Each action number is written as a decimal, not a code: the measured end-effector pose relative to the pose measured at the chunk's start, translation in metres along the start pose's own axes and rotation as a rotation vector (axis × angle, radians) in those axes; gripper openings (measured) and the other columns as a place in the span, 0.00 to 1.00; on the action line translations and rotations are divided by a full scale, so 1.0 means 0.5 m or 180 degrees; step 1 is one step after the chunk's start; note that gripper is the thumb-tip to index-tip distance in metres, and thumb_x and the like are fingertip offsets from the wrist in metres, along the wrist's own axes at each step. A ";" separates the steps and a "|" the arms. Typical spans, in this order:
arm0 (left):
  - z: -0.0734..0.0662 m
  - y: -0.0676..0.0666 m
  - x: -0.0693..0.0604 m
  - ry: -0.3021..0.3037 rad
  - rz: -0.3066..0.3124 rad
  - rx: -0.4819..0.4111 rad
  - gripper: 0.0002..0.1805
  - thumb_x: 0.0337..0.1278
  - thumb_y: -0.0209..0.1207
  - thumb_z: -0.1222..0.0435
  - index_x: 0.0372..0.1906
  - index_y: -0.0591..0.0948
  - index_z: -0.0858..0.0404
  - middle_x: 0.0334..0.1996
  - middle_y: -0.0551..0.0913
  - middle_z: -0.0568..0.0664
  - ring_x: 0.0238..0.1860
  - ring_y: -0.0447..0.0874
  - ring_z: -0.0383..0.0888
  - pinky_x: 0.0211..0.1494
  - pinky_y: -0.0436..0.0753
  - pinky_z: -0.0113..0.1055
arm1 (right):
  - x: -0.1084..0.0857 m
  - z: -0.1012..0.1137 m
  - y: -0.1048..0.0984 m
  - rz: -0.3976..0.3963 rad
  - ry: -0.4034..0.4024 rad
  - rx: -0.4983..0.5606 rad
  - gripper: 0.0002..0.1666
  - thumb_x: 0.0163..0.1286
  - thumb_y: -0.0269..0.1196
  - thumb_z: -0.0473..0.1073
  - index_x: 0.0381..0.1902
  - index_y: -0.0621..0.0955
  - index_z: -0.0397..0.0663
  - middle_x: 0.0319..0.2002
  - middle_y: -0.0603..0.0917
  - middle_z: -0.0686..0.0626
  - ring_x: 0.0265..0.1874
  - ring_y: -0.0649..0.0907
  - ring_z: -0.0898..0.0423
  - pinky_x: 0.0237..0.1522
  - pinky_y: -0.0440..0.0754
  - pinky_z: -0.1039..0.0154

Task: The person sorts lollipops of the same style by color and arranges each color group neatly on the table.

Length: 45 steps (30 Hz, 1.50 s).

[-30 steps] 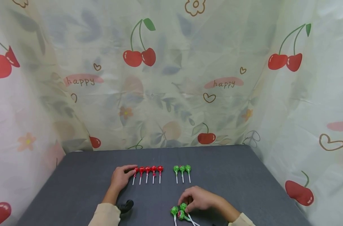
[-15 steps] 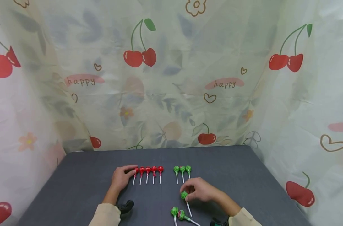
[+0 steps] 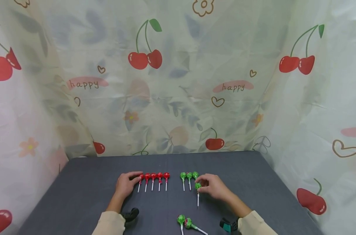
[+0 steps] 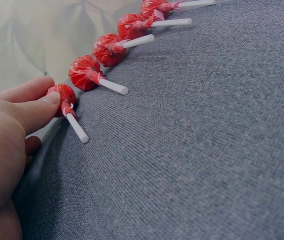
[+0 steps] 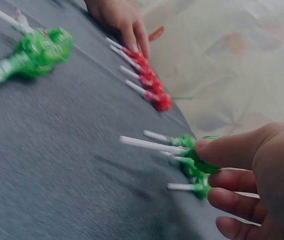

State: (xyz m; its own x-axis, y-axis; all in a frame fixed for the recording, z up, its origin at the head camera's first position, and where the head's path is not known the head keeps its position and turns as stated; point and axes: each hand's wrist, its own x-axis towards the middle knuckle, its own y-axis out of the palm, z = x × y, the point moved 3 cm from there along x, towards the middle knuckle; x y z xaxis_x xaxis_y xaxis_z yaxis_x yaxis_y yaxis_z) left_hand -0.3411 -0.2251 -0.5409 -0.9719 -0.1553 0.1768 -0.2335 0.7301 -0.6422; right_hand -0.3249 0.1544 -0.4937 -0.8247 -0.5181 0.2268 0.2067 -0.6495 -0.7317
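Observation:
My left hand (image 3: 126,185) pinches the head of the leftmost red lollipop (image 4: 65,93) between thumb and forefinger at the end of a row of several red lollipops (image 3: 153,176). In my right hand (image 3: 214,186), thumb and fingers pinch a green lollipop (image 3: 198,186) by its wrapped head, the white stick pointing toward me. That lollipop is just in front of the right end of a row of three green lollipops (image 3: 189,175). Two more green lollipops (image 3: 181,218) lie close together nearer to me. In the right wrist view, the held lollipop partly hides those in the row.
The dark grey cloth-covered table (image 3: 93,192) carries both rows. Behind it and at the sides hangs a pale curtain (image 3: 178,81) with cherry prints. Black straps (image 3: 229,226) are on the wrists.
My right hand has lifted one green lollipop from the near group of three and carried it away from me, up to the green row's right end. The left hand has stayed in place.

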 end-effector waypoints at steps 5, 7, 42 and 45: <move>-0.001 0.001 -0.002 0.0014 -0.0012 0.0002 0.13 0.59 0.66 0.63 0.49 0.87 0.56 0.48 0.85 0.54 0.55 0.78 0.57 0.59 0.72 0.57 | 0.008 -0.021 -0.015 -0.0269 0.0142 -0.0113 0.13 0.56 0.72 0.35 0.41 0.85 0.44 0.27 0.77 0.57 0.25 0.74 0.61 0.26 0.75 0.65; -0.002 0.001 -0.002 0.0030 -0.0008 -0.0002 0.13 0.59 0.66 0.63 0.49 0.87 0.56 0.49 0.85 0.54 0.55 0.79 0.57 0.59 0.72 0.57 | 0.013 -0.029 -0.019 -0.0316 0.0220 -0.0165 0.12 0.56 0.72 0.35 0.40 0.85 0.45 0.26 0.76 0.57 0.25 0.74 0.61 0.26 0.74 0.65; -0.002 0.001 0.000 0.0051 -0.0013 0.0000 0.13 0.60 0.65 0.63 0.49 0.87 0.56 0.48 0.85 0.54 0.55 0.79 0.57 0.58 0.72 0.57 | 0.087 -0.110 -0.018 -0.0153 0.0954 -0.0426 0.13 0.57 0.71 0.35 0.40 0.87 0.52 0.29 0.81 0.55 0.30 0.77 0.58 0.35 0.78 0.58; -0.001 0.000 0.001 0.0055 -0.0009 0.0003 0.13 0.60 0.65 0.63 0.49 0.87 0.56 0.48 0.85 0.55 0.55 0.79 0.57 0.59 0.72 0.57 | 0.085 -0.113 -0.017 -0.0172 0.0946 -0.0335 0.13 0.57 0.71 0.35 0.41 0.87 0.51 0.29 0.81 0.55 0.29 0.77 0.58 0.34 0.77 0.58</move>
State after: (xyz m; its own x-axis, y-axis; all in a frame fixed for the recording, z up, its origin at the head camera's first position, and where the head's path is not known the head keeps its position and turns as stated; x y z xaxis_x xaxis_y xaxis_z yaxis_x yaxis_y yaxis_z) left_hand -0.3414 -0.2246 -0.5405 -0.9706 -0.1459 0.1914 -0.2362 0.7290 -0.6424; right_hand -0.3915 0.1692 -0.5142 -0.9539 -0.2890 0.0807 0.1156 -0.6024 -0.7898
